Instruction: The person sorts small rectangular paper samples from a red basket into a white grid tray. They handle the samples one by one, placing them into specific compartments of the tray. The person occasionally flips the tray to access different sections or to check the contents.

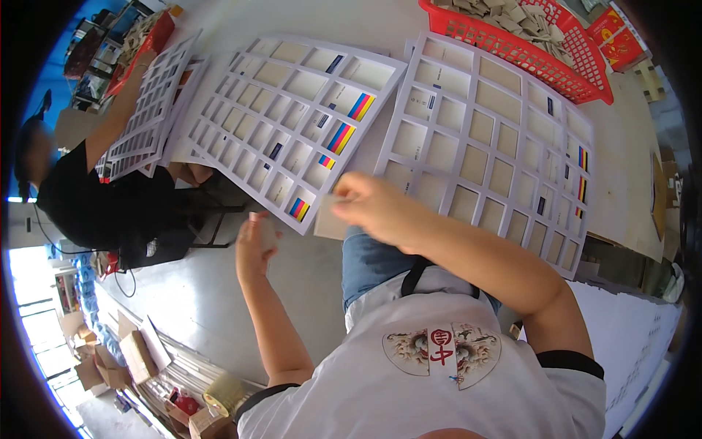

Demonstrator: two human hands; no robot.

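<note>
My right hand (376, 207) pinches a flat, square piece of beige cardboard (330, 222) by its edge, close to the table's near edge. Lower and to the left, my left hand (253, 247) is curled around something pale, mostly hidden by the fingers. Beyond both hands lies a white grid sheet (307, 143) with rectangular cutouts, some showing beige, others white with print or colour stripes. To its right is a second white grid sheet (472, 135) of the same kind, near my right forearm.
A red plastic basket (541, 55) full of beige cardboard pieces stands at the back right, beside a red and yellow box (616, 38). At left, another person (88, 183) in black reaches over more grid sheets (157, 110). Cardboard boxes (139, 358) lie on the floor.
</note>
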